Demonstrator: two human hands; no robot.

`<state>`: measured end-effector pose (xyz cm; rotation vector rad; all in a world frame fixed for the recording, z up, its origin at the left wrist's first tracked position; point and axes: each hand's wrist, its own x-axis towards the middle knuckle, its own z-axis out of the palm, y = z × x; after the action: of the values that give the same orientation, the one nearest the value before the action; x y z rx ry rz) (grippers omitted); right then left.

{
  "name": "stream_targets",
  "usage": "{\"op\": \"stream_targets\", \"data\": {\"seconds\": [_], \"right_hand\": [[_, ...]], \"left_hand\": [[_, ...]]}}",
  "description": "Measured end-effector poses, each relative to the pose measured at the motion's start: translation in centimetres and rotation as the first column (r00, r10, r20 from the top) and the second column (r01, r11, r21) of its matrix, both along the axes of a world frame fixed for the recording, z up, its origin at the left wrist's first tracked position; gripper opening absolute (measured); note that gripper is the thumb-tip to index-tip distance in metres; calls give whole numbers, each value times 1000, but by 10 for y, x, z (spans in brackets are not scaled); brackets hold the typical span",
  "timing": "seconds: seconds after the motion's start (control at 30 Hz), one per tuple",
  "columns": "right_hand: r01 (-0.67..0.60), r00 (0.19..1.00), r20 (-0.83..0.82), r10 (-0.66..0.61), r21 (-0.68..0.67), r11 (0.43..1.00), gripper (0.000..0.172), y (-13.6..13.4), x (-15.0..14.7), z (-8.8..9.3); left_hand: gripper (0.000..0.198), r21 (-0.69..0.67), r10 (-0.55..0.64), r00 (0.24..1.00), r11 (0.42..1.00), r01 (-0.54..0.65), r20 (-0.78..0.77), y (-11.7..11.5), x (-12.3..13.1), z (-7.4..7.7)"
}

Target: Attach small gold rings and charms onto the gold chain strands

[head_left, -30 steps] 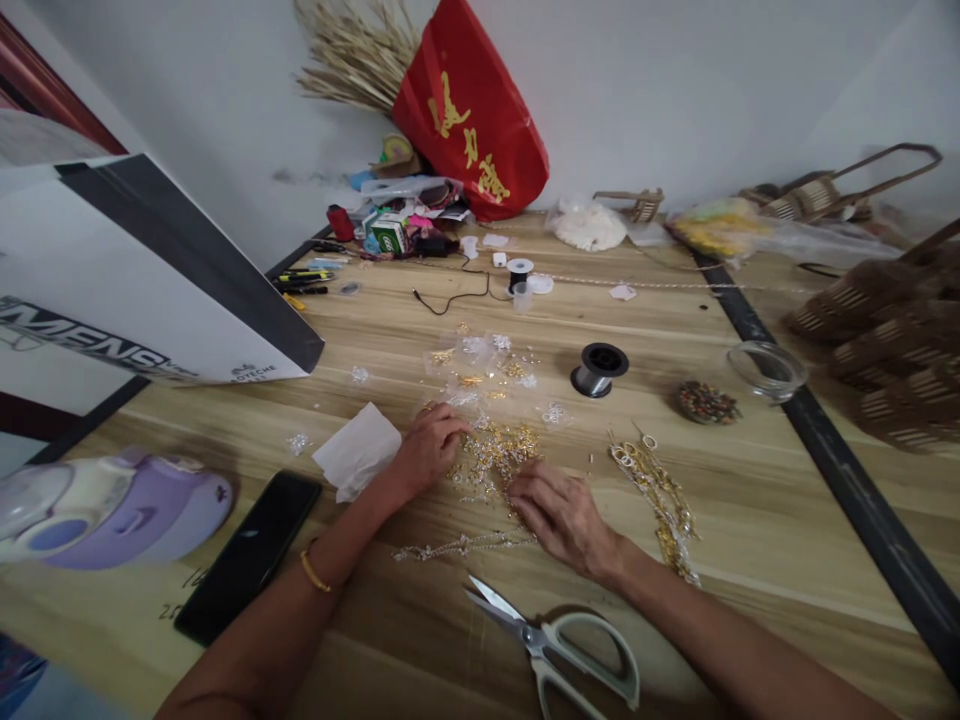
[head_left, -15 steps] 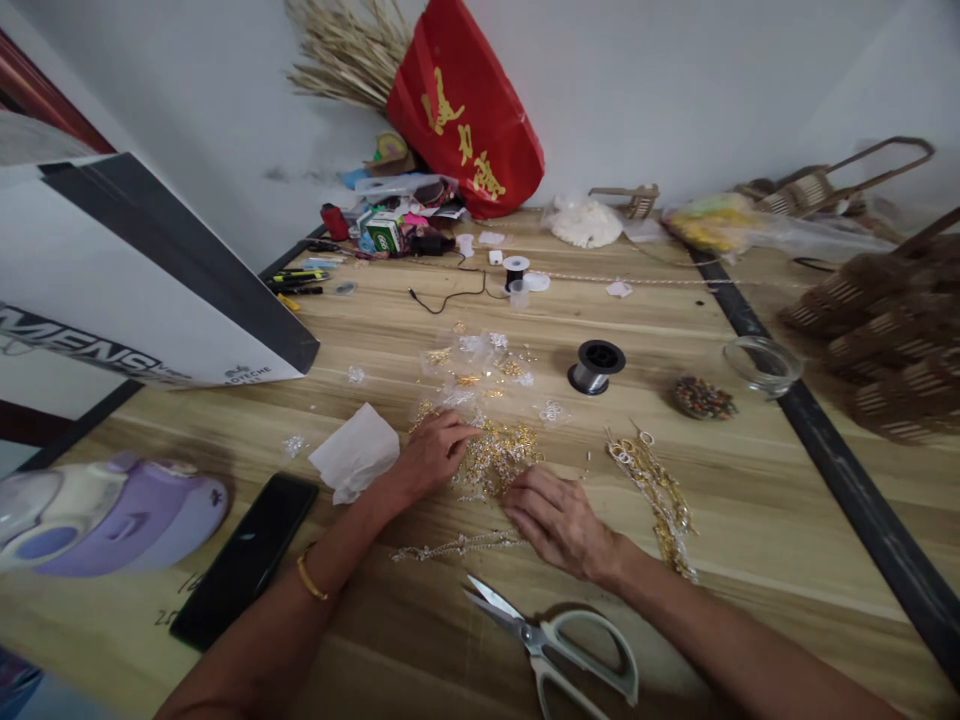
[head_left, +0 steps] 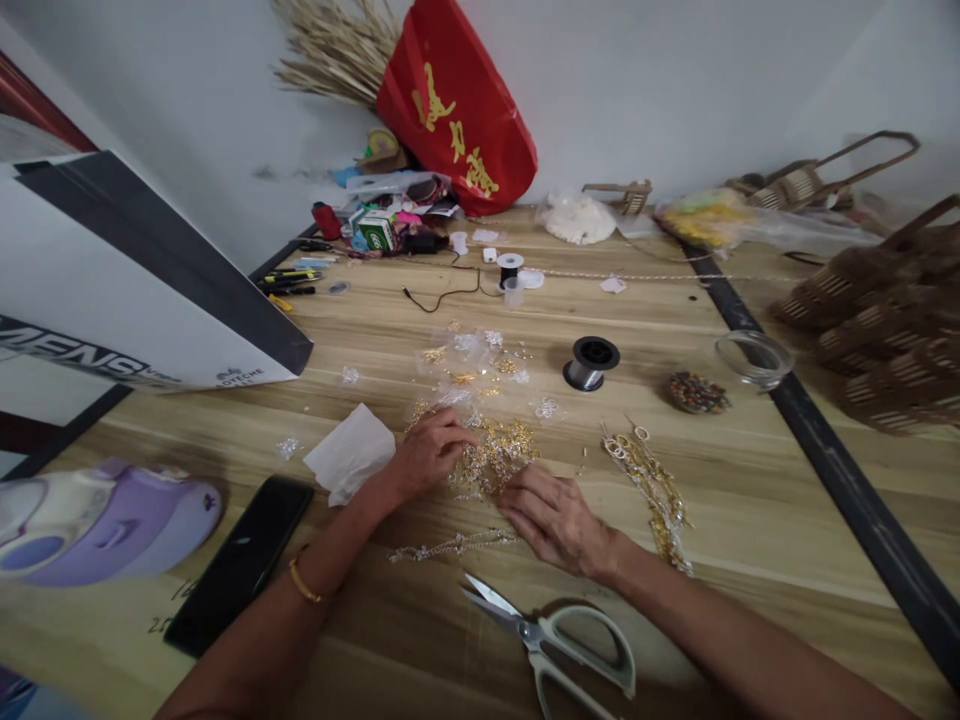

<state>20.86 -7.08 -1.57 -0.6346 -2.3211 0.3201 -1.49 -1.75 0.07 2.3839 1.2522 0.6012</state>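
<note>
A loose pile of small gold and silver beads or charms (head_left: 499,445) lies on the table between my two hands. My left hand (head_left: 433,452) reaches into its left side, fingers bent close together; what they pinch, if anything, is too small to make out. At the lower right edge of the pile, my right hand (head_left: 553,518) is closed with its fingers curled down, its fingertips partly hidden. A silver beaded chain (head_left: 450,546) runs along the table to the right hand, where its end disappears under the fingers. Below them, scissors (head_left: 529,632) lie with blades parted.
Gold and silver chains (head_left: 651,490) lie to the right, near a wire spool (head_left: 592,362) and a dish of dark beads (head_left: 697,392). On the left are white paper (head_left: 351,455), a phone (head_left: 238,565), a purple bottle (head_left: 112,520) and a large box (head_left: 165,270). Small bags (head_left: 469,350) lie behind the pile.
The whole view has shifted slightly, so things sit a little further left. Both hands stay at the pile with barely any visible movement.
</note>
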Motion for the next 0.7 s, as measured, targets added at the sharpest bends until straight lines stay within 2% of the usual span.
{"op": "stream_targets", "data": {"seconds": [0.1,0.33,0.47,0.7], "right_hand": [[4,1000,2,-4,-3,1000,13,0,0,2],[3,1000,6,-3,-16,1000,13,0,0,0],[-5,1000,17,5,-30,1000,13,0,1,-3],[2,1000,11,-2,-32,999,12,0,1,-4]], "left_hand": [[33,-15,-57,998,998,57,-32,-2,2,1],[27,2,10,999,1000,-10,-45,1,-1,-5],[20,18,-5,999,1000,4,35,2,2,-6],[12,-21,59,986,998,-56,159,-1,8,-9]]}}
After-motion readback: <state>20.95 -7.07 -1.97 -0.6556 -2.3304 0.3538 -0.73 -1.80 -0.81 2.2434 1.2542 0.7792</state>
